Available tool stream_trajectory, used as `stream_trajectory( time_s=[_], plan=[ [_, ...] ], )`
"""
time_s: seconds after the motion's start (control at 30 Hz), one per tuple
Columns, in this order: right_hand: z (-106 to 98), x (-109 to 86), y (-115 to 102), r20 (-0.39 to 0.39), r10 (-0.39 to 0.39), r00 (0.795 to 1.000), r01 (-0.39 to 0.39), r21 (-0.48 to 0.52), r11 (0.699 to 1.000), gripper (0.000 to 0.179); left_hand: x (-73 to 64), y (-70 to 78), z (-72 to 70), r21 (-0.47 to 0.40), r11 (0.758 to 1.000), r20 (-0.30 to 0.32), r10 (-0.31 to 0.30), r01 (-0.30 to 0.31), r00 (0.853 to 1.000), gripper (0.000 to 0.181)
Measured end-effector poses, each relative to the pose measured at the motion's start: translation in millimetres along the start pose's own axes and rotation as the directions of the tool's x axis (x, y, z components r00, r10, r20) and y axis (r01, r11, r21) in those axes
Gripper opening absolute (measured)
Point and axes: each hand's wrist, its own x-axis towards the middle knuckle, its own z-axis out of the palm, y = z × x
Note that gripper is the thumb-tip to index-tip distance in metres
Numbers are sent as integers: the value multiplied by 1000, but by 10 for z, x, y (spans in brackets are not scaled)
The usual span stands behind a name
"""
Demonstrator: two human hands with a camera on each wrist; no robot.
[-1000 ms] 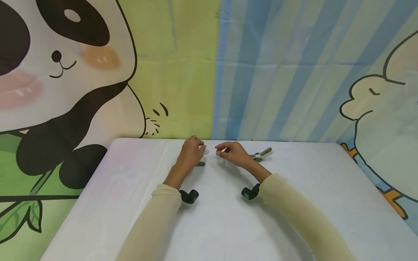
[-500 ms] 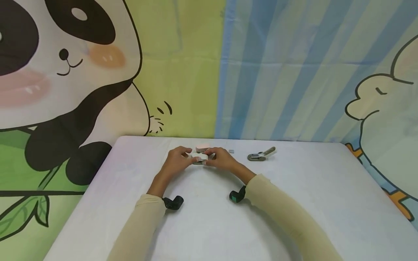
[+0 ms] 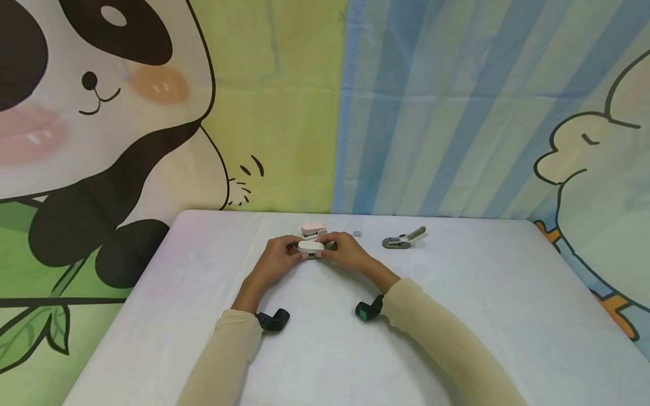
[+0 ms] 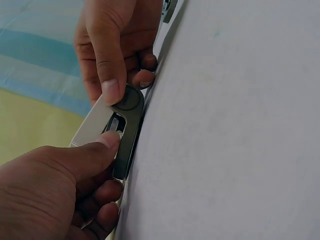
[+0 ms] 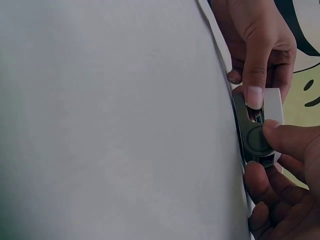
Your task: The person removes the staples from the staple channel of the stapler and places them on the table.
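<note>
Closer together than a second ago, the left hand [image 3: 279, 256] and right hand [image 3: 344, 249] are pinching the white stapler [image 3: 311, 246] at its nine and three o'clock ends, grips narrow. Beyond it, at twelve, a pink stapler [image 3: 312, 228] is resting on the white table [image 3: 325, 349]; a grey stapler [image 3: 395, 243] is lying at three. A panda picture [image 3: 142, 135] is filling ten o'clock.

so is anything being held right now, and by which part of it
A white-and-grey stapler: the right hand pinches its rounded end, while the left hand grips further along, thumb at the slot.
</note>
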Motion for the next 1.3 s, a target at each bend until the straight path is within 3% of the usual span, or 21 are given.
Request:
stream_trajectory(
  time_s=[0.27,0.53,0.87,1.07,1.3],
  plan=[
    [-108,-184,31,29,-2,1000,2,-14,1000,26,-17,122,110,28,999,73,26,-29,997,22],
    [-220,-369,14,61,-32,998,33,-22,999,27,-33,238,155,29,999,157,15,-20,987,22],
    [-345,-596,17,168,-20,986,29,-51,998,29,-79,395,165,27,999,331,16,-26,944,23],
    [-409,-743,0,194,-45,980,55,-47,997,28,-145,472,203,28,997,358,63,-78,931,24],
    [-452,-900,13,202,-83,976,93,-40,995,28,-267,505,301,-25,995,327,98,-95,940,23]
  ],
)
